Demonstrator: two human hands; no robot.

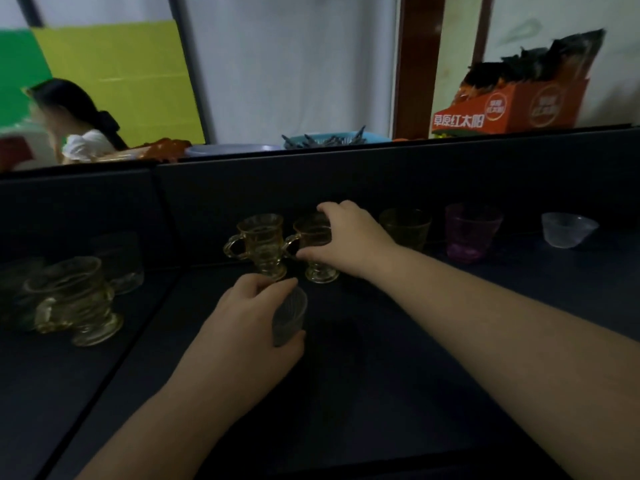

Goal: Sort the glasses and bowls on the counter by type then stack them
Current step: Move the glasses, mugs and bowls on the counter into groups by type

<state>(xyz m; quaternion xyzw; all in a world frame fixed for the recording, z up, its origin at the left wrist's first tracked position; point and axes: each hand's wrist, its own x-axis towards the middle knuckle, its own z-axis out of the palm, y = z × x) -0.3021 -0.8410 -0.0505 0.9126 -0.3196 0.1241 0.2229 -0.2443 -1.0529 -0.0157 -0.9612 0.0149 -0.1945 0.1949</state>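
Observation:
My left hand (251, 318) grips a small clear ribbed glass (290, 317) just above the dark counter (398, 358). My right hand (346, 237) reaches over a yellow footed mug (313, 251), thumb and fingers curled round its rim and side. A matching yellow footed mug (261, 244) stands just left of it. Along the back wall to the right stand a yellow tumbler (407, 228), a purple tumbler (471, 232) and a small clear bowl (568, 229). At the far left sit another yellow footed mug (78, 299) and a clear glass (121, 261) behind it.
A dark raised wall (346, 174) runs behind the counter. On the ledge above it are an orange carton (512, 105), a blue basket of utensils (332, 138) and a pale lid (228, 149). A person sits at the far left (79, 123).

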